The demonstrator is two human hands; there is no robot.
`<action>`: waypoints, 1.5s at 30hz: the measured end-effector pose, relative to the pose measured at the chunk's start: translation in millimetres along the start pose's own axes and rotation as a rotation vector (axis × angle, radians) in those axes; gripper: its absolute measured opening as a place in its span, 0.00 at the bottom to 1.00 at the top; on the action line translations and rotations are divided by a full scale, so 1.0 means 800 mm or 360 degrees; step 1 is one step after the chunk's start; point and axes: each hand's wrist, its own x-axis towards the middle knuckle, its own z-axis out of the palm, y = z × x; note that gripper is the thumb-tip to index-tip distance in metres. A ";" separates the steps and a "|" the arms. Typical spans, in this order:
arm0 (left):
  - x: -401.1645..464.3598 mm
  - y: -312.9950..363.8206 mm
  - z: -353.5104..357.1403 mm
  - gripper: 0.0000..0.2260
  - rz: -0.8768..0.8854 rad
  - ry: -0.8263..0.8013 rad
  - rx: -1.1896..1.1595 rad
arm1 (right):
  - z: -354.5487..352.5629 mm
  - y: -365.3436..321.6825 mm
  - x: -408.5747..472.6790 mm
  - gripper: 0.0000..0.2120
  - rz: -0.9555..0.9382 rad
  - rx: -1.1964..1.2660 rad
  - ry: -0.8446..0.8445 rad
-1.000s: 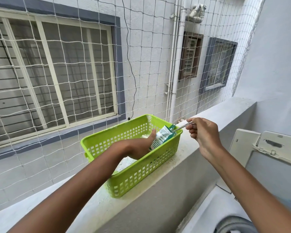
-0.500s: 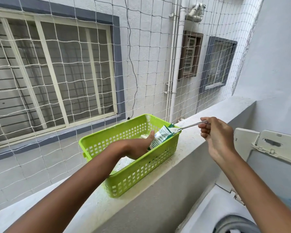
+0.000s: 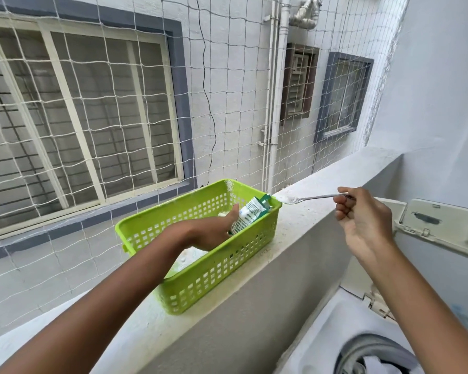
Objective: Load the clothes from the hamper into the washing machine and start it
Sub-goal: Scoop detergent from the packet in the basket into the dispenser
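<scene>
From the head view, we hold a thin metal spoon point(image 3: 303, 198) by the very end of its handle, pinched in our right hand point(image 3: 362, 225), with the bowl heaped with white powder just past the rim of the green basket point(image 3: 200, 276). We judge the load loose and easily spilled: the spoon is stiff and light, but held so far back any tilt or jolt would shed powder, so it wants carrying level and slowly.

Our left hand point(image 3: 214, 233) reaches inside the basket and grips a detergent packet point(image 3: 250, 215), thumb on its upper face; the packet looks like soft, crinkly printed foil, green and white, torn open at the top. It should feel light and floppy, best held around the middle so the mouth stays up.

The basket is rigid perforated plastic, dusted with white, sitting on a rough painted concrete ledge point(image 3: 308, 222). The washing machine point(image 3: 335, 333) lies below right, smooth white plastic, lid point(image 3: 443, 225) raised, with clothes point(image 3: 376, 365) visible in its drum. A knotted white net point(image 3: 92, 130) spans the opening behind.
</scene>
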 end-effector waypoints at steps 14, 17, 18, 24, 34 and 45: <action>-0.040 0.109 -0.008 0.29 0.0539 0.0635 0.0312 | -0.130 -0.034 -0.017 0.09 -0.0132 0.0088 0.0298; -0.037 0.147 0.015 0.28 0.0734 0.0576 0.0337 | -0.172 -0.034 -0.029 0.08 -0.0187 0.0070 0.0428; -0.032 0.158 0.025 0.27 0.0787 0.0545 0.0335 | -0.187 -0.034 -0.033 0.09 -0.0195 0.0057 0.0467; 0.014 0.209 0.110 0.23 0.0969 0.0185 0.0274 | -0.284 -0.022 -0.053 0.09 -0.0184 0.0098 0.0717; 0.110 0.232 0.306 0.21 0.0832 -0.0460 -0.0010 | -0.422 0.021 -0.084 0.09 -0.0227 0.0047 0.1185; 0.144 0.217 0.432 0.25 0.0432 -0.0793 -0.0287 | -0.512 0.092 -0.072 0.09 -0.0070 -0.0157 0.1197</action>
